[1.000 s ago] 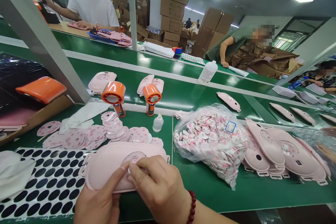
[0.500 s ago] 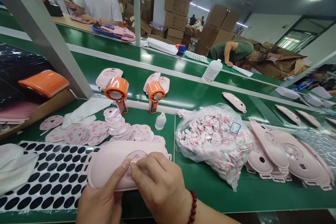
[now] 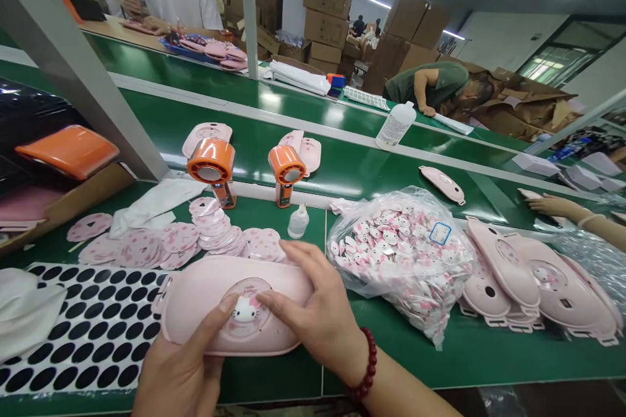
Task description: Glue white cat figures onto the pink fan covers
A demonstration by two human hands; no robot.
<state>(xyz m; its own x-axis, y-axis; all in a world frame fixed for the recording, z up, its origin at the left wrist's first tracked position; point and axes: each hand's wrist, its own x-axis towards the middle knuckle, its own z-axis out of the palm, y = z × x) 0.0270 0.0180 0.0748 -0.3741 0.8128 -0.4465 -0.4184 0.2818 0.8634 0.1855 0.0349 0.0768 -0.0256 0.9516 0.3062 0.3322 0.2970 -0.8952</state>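
A pink oval plastic cover point(image 3: 195, 300) is held between both hands near the bench's front edge. My left hand point(image 3: 180, 365) grips its lower left side, the thumb resting on the round recess. My right hand point(image 3: 323, 313) is around its right end, with the thumb at the recess and the fingers over the top edge. In that recess sits a white cat-face piece point(image 3: 246, 309) with a pink bow, between the two thumb tips. Behind the cover lie pink patterned discs point(image 3: 215, 228), and to its left a sheet of black round stickers point(image 3: 78, 332).
A clear bag of cat-face pieces point(image 3: 401, 254) stands right of the hands, beside stacked pink covers point(image 3: 508, 267). Two orange handheld fans point(image 3: 211, 163) and a small dropper bottle point(image 3: 298, 221) stand behind. A co-worker's hand point(image 3: 552, 205) reaches in at the right over the green belt.
The right hand's fingers have moved off the recess to the cover's right end, and the cat-face piece now shows fully. Another person's hand has appeared at the right.
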